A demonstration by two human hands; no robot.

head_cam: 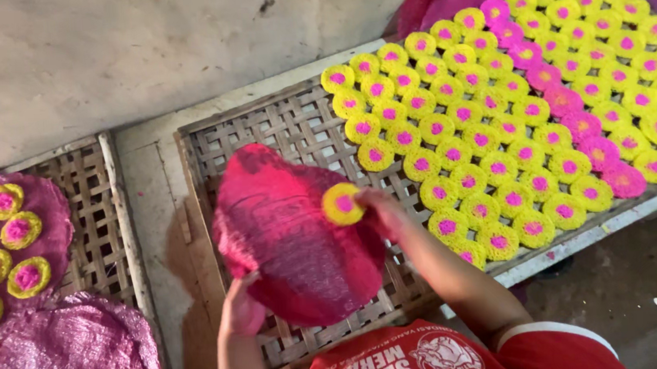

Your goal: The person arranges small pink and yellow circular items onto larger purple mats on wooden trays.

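Right now the yellow disc (pixel 342 203) sits pinched in right-hand fingers (pixel 368 205) above the pink mat (pixel 286 241).

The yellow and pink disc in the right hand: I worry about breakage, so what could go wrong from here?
1. The disc is pinched only at its edge by the right hand; it could crack or drop.
2. The pink mat, held low by the left hand, tilts steeply, so anything on it might slide off.
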